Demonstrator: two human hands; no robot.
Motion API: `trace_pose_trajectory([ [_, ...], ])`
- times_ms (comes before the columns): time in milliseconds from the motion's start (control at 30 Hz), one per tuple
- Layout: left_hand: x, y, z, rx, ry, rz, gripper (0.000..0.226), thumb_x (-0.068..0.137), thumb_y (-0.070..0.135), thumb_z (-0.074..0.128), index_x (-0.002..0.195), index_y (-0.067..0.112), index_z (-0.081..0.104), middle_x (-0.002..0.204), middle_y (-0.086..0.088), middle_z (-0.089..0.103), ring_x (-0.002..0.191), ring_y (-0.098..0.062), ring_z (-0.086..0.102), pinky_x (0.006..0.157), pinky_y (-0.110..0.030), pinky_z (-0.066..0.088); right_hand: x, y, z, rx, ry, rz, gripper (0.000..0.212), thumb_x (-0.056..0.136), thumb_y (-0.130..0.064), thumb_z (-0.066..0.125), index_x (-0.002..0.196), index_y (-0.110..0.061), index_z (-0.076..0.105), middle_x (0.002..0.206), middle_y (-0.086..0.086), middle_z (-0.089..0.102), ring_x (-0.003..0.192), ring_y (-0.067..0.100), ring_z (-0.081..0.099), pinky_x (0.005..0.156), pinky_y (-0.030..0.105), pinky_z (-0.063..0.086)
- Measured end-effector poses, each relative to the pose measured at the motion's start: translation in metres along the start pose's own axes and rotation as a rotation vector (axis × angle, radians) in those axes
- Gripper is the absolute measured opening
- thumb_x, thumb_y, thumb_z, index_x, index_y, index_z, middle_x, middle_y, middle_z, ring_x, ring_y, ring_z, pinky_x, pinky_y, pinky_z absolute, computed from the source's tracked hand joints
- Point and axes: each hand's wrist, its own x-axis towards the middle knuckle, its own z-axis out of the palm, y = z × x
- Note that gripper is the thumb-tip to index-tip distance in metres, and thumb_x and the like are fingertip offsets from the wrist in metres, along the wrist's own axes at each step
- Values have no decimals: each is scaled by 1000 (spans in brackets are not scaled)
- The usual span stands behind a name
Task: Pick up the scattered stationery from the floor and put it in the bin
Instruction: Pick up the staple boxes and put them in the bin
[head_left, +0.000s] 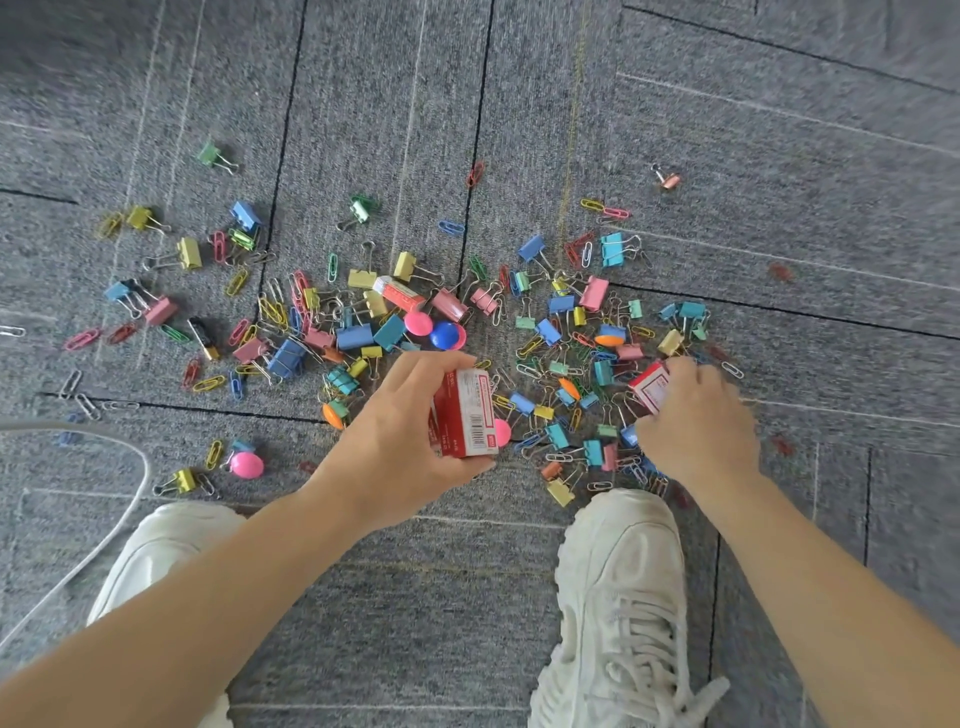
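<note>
Head view, looking down.

Left arm reaches forward from lower left. Left hand (405, 441) is raised above the floor (779, 130), thumb up, fingers curled round a red-and-white box (465, 415). It may be two boxes stacked; the edges are unclear.

Right arm comes in from lower right. Right hand (698, 423) is palm down among the clips, its fingers bent over and pinching a second box (649, 387), which is tilted. Slight motion blur here.

A third box (399, 293) lies on the carpet beyond the left hand. Binder clips (355, 336) and paper clips (450, 227) are scattered across the floor in front of the white shoes (623, 597). A white cable (140, 488) lies at left.
</note>
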Motion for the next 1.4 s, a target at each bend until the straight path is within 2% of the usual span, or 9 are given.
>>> trace_pose_trajectory([
  [233, 4, -2, 3, -11, 48, -48, 78, 71, 38, 85, 135, 27, 41, 118, 12, 44, 109, 13, 45, 78, -3, 45, -11, -12, -12, 318, 68, -125, 33, 79, -24, 71, 108, -21, 55, 98, 1, 60, 78, 22, 59, 57, 30, 42],
  [433, 1, -4, 0, 4, 98, -41, 81, 68, 36, 86, 136, 24, 43, 119, 12, 43, 108, 11, 46, 82, -5, 43, -44, -83, -39, 1086, -465, -236, 33, 76, -25, 79, 105, -19, 66, 94, -2, 73, 77, 13, 72, 71, 34, 60],
  [567, 2, -4, -2, -55, 107, -18, 83, 67, 32, 87, 137, 20, 45, 119, 10, 45, 105, 14, 48, 81, -1, 40, -57, -108, -33, 958, -401, -319, 34, 73, -39, 82, 101, -26, 67, 91, -8, 71, 79, 12, 70, 75, 36, 59],
  [667, 1, -11, -7, -58, 109, 6, 96, 60, 31, 92, 142, 22, 41, 122, 6, 45, 107, 21, 43, 86, 2, 36, -62, -115, -31, 922, -325, -351, 30, 78, -41, 81, 101, -27, 69, 88, -12, 71, 71, 2, 64, 66, 18, 50],
  [833, -7, -17, -21, -102, 32, -17, 99, 54, 57, 85, 139, 40, 36, 122, 16, 41, 109, 8, 50, 86, -20, 52, -65, -125, -32, 883, -323, -392, 32, 77, -44, 81, 102, -25, 73, 86, -12, 73, 72, -3, 64, 61, 10, 47],
  [1000, -17, -33, -34, -59, 38, -53, 84, 59, 62, 80, 131, 39, 43, 119, 18, 46, 101, -2, 59, 83, -28, 59, -56, -141, -34, 707, -394, -561, 29, 96, -43, 57, 103, -22, 76, 81, -10, 73, 66, 0, 64, 61, 26, 53],
  [1100, -24, -45, -42, -41, 66, -122, 83, 58, 60, 79, 130, 40, 43, 115, 21, 46, 104, 0, 57, 83, -27, 59, -33, -158, -44, 613, -199, -608, 27, 99, -39, 55, 100, -18, 72, 81, -10, 69, 51, -3, 52, 52, 16, 41],
  [1233, -31, -56, -47, -87, 89, -210, 92, 52, 60, 81, 133, 34, 44, 114, 20, 49, 104, -7, 60, 84, -33, 60, 9, -194, -50, 405, 112, -626, 30, 95, -41, 61, 109, -15, 67, 101, 1, 60, 87, 18, 58, 73, 30, 50],
  [1400, -36, -59, -49, -163, 123, -211, 90, 49, 64, 80, 129, 43, 44, 115, 22, 50, 104, -11, 63, 85, -36, 60, 25, -217, -31, 76, 185, -689, 24, 97, -37, 58, 102, -17, 68, 97, 1, 64, 84, 23, 60, 62, 31, 41],
])
